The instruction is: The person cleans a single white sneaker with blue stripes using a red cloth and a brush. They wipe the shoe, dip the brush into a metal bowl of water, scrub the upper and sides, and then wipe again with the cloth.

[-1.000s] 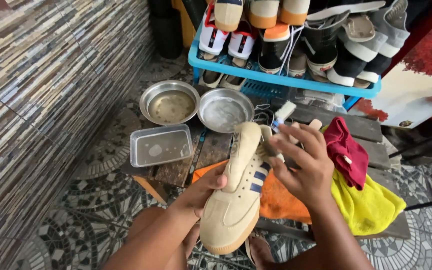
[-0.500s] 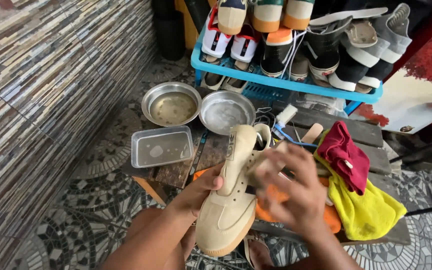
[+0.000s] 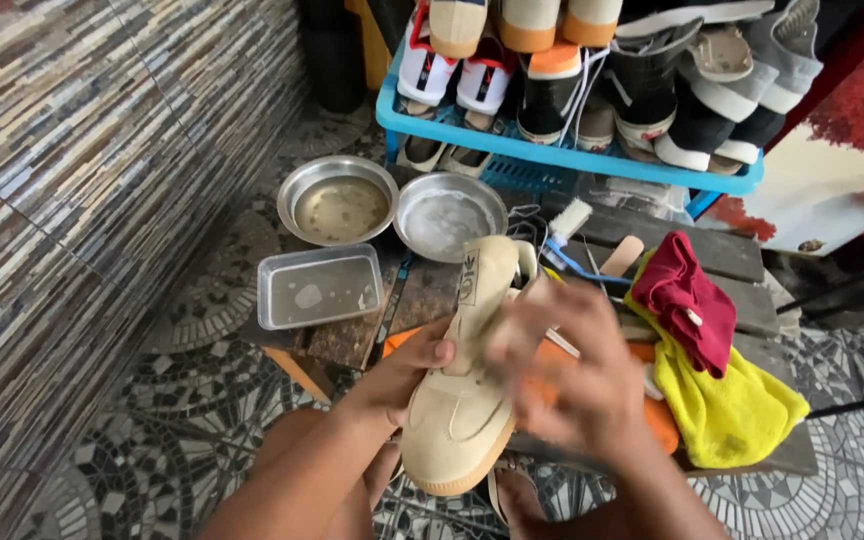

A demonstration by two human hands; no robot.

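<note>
Head view: two steel bowls and one plastic tray at the bench's left end. My left hand grips one beige shoe over the front edge; my right hand is blurred, its grip unclear.

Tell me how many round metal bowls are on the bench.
2: the left bowl holds murky liquid; the right bowl sits beside it, just beyond the beige shoe. None seem hidden.
</note>
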